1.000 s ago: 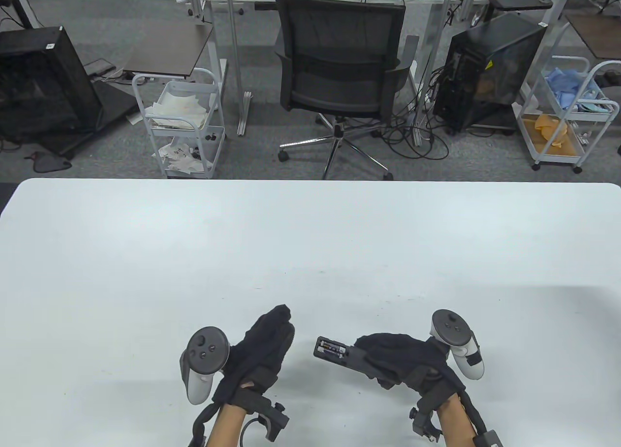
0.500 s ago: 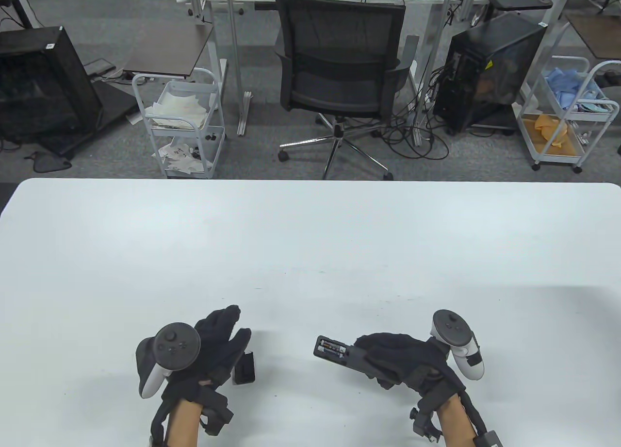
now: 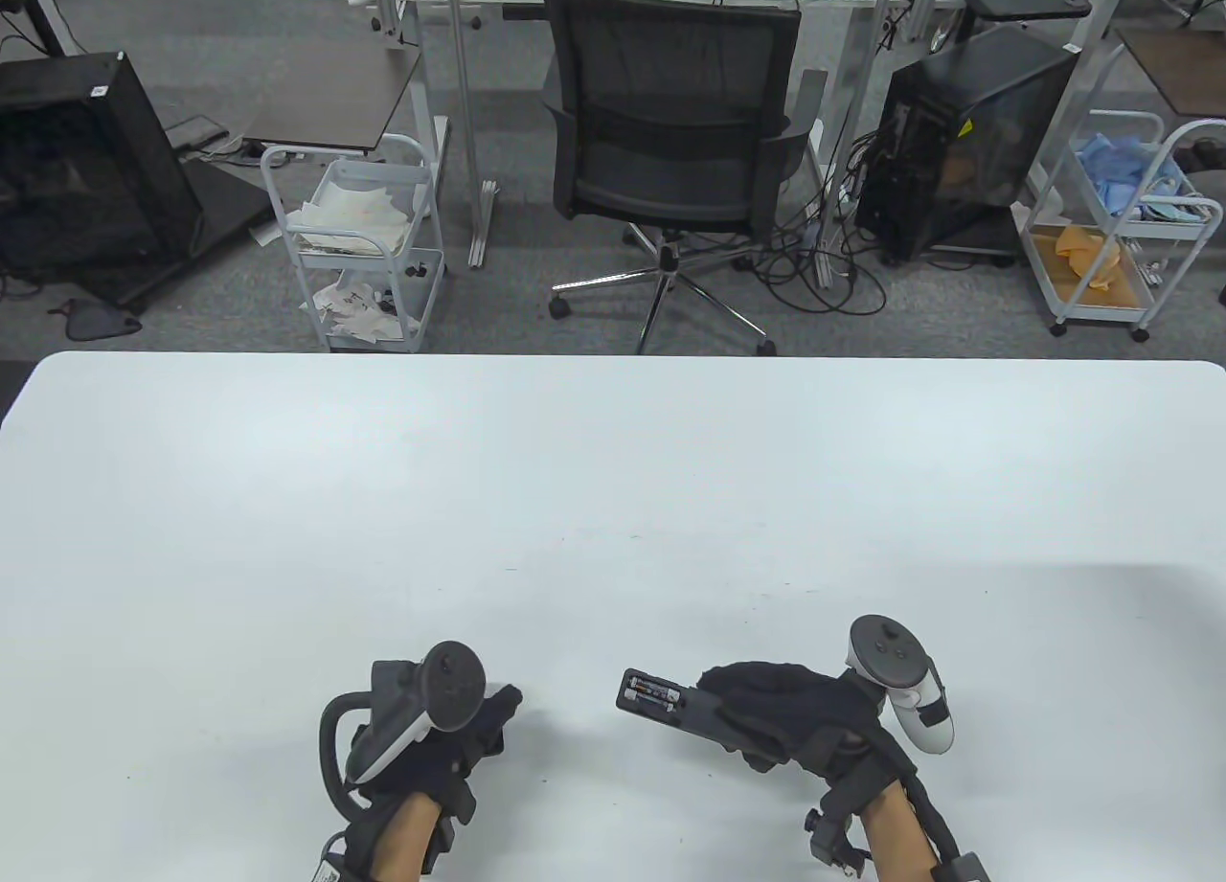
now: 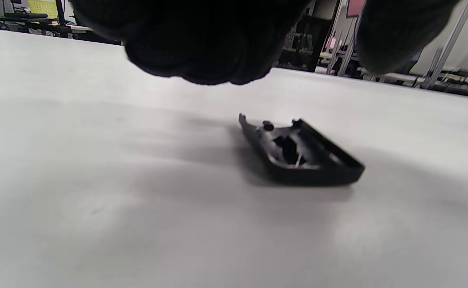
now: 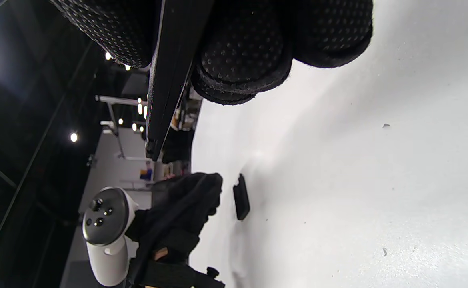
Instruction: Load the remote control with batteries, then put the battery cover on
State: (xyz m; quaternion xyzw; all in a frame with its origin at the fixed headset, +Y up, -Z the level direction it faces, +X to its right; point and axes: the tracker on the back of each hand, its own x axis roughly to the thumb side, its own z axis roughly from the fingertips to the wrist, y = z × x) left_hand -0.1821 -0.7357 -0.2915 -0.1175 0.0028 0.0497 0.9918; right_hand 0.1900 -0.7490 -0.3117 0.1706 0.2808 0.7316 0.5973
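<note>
One remote (image 3: 670, 702), two batteries (image 3: 649, 697) inside, one cover (image 4: 300, 153). The right hand (image 3: 785, 710) grips the remote, its long axis pointing toward the frame's left. The left hand (image 3: 460, 729) hovers over the cover, its grip unclear.

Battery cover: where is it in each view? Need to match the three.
Table view: not visible, hidden under the left hand.
Left wrist view: battery cover right of centre, lying on the table, inner side up.
Right wrist view: lower centre, on the table beside the left hand.
Shared landmark: left hand.

I see a black battery cover (image 4: 302, 154) on my white table (image 3: 613, 499). Both gloves are black: left hand (image 3: 450, 748), right hand (image 3: 795, 714), whose fingertips (image 5: 244, 60) carry a dotted texture. The remote control (image 3: 670, 702) is black.
</note>
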